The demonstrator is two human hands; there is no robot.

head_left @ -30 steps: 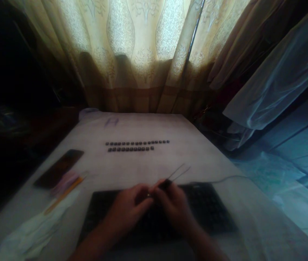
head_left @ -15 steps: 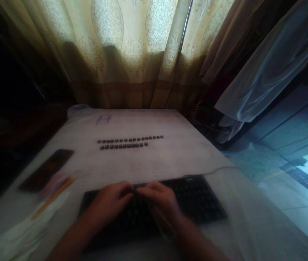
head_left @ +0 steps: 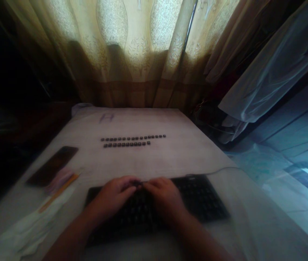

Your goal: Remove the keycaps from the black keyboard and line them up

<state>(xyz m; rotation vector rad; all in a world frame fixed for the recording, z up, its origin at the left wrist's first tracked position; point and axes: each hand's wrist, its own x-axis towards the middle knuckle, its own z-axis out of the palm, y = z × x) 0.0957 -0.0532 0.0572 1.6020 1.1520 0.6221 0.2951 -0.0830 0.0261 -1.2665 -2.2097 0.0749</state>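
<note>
A black keyboard (head_left: 202,199) lies across the near part of the table, with both hands over its upper edge. My left hand (head_left: 118,192) is closed, thumb and fingertips pinching a small dark keycap (head_left: 138,184), which is blurred. Right beside it, my right hand (head_left: 166,195) is also closed, its fingertips meeting the left ones; what it holds is hidden under the fingers. Beyond the keyboard, small black keycaps stand in two rows, a longer back row (head_left: 132,138) and a shorter front row (head_left: 127,144).
On the left lie a dark phone (head_left: 53,165), a pink cloth-like item (head_left: 60,181), an orange stick-like item (head_left: 58,193) and a crumpled white sheet (head_left: 26,232). The keyboard's cable (head_left: 224,168) runs off to the right. A curtain (head_left: 137,65) hangs behind the table.
The view has shifted slightly. Both hands stay together over the keyboard, and the small dark keycap shows more clearly between the fingertips. A long pale thing below my right hand is now barely visible.
</note>
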